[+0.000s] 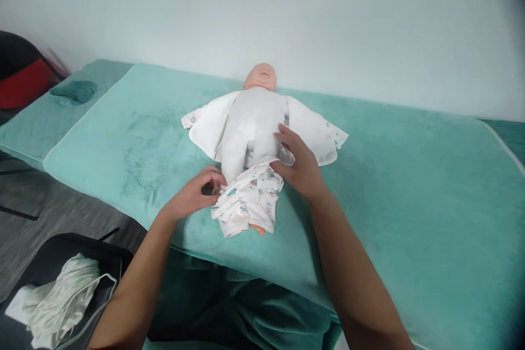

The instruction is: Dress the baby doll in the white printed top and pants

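Note:
A baby doll [256, 115] with a white soft body lies on its back, its pinkish head toward the wall. Its white jacket [215, 126] is spread wide open on both sides. White baby pants [246, 197] with a small coloured print are bunched around the lower legs, and part of one foot shows below. At the left edge of the waistband, my left hand [199, 191] is closed on the cloth. My right hand [301, 167] grips the waistband's right side with the thumb, its other fingers against the doll's thigh. A shiny translucent patch [287, 156] shows beside that thumb.
The doll lies on a padded table with a green cover [402, 202], against a pale wall [328, 27]. A face hole [76, 92] is at the table's left end. White cloth and a hanger [102, 284] lie on a black chair [94, 243] at lower left. A red-and-black chair [24, 79] stands behind.

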Demonstrator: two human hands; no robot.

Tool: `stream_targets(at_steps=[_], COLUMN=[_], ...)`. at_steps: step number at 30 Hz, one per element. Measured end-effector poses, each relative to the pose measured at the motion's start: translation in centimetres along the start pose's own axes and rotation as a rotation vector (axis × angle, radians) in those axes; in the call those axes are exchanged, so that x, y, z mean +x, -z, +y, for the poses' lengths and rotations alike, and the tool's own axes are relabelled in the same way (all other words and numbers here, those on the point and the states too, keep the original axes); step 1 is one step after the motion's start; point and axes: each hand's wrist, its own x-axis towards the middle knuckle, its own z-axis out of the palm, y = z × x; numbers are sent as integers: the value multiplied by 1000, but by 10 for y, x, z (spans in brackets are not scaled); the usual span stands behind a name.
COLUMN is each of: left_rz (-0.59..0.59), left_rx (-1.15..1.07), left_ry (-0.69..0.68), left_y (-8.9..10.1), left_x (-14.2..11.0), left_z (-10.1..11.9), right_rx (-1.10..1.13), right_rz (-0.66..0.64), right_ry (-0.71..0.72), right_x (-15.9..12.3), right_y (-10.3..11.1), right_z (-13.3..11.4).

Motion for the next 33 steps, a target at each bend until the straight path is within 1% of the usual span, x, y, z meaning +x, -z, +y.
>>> stream_targets(at_steps=[3, 5, 7, 9, 11, 13, 16, 18, 20, 22, 24, 26, 28, 29, 31, 33], left_rz=[7, 42, 134, 260, 365, 439, 542, 606, 612, 613, 666, 719, 730, 728, 713, 690], left_rx=[95, 154, 176, 142, 108, 120, 180, 162, 74, 12, 64, 146, 158, 138, 76, 19], left_ry=[-3, -33, -80, -90, -53, -20, -8, 6, 24, 7, -45, -84, -81, -81, -100, -111], left_y=[-5, -8, -11, -14, -16, -14, -5, 3, 10, 12, 11, 7, 3, 1, -1, -2], left_x=[-5, -4, -1, 6, 18, 33, 63, 85, 107, 125, 137, 143, 145, 144, 143, 142], left_z=[12, 18, 19, 15, 9, 2, -4, -6, -5, -4, -6, -11, -18, -22, -28, -30], right_rx=[-35, -43, -26, 17, 66, 87, 55, 24, 8, 30, 142, 309, 420, 428, 361, 232], right_rz=[7, 17, 18, 6, -4, 8, 60, 76, 78, 72, 69, 92, 118, 127, 140, 186], right_ry=[21, 22, 17, 0, -20, -44, -110, -184, -258, -316, -363, -416, -467, -483, -472, -372], right_x=[0, 0, 0, 1, 1, 3, 10, 20, 34, 49, 61, 67, 67, 65, 61, 58], right_y=[0, 0, -1, -1, -2, -3, -3, 1, 8, 15, 17, 13, 4, 0, -7, -9], right_z=[1, 2, 2, 3, 3, 2, 0, 0, 3, 9, 18, 28, 35, 37, 37, 33])
